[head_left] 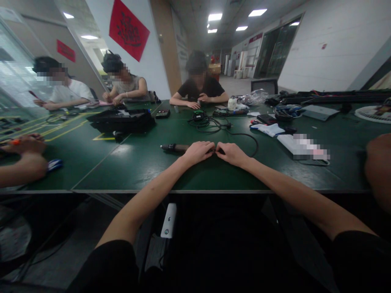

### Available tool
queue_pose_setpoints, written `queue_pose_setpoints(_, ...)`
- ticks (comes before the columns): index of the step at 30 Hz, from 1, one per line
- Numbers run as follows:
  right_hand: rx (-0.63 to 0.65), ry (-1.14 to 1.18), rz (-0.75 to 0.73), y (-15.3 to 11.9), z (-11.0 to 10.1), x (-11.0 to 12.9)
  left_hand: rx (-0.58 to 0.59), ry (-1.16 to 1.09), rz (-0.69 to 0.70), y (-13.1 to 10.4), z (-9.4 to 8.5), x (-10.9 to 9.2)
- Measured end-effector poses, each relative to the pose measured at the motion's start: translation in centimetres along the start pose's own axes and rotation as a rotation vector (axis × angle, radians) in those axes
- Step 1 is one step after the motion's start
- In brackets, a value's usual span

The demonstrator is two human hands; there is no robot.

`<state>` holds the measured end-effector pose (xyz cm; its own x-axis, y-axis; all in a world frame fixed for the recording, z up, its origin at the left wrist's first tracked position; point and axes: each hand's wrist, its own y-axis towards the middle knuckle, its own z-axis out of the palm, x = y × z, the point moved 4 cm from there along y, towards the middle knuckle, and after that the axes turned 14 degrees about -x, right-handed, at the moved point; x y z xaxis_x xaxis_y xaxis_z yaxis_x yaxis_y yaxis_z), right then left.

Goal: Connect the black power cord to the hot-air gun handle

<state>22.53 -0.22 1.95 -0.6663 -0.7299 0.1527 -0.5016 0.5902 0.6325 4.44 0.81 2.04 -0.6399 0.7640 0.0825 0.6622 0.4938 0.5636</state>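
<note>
A dark, cylindrical tool with a silver tip, like an electric screwdriver (174,147), lies on the green table, tip to the left. Its rear end disappears behind my left hand (199,153), whose fingers are bent and closed. Facing it, my right hand (231,154) is pinched, and the fingertips of both hands meet. Something small and dark shows between them, too little to name. A black cable (255,140) curves down from a loose coil to just behind my right hand; its end is hidden there.
Beyond my hands are a black tray (122,121) and a coiled cable (210,124). Right of them lie white gloves (269,129) and a white box (288,146). Three people sit across the table; another person's forearm (23,167) rests at left, and an arm (378,167) shows at right.
</note>
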Motion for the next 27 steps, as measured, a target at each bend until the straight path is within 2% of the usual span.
queue_pose_setpoints(12, -0.003, -0.008, -0.002, -0.05, -0.03, 0.01, -0.006, 0.008, -0.021, -0.01, -0.03, -0.01)
queue_pose_setpoints(18, -0.009, -0.002, 0.006, -0.08, 0.03, -0.02, -0.009, -0.005, 0.017, -0.06, -0.14, -0.18)
queue_pose_setpoints(27, -0.012, 0.002, -0.005, -0.04, -0.07, 0.03, -0.015, -0.011, -0.017, -0.05, -0.14, -0.19)
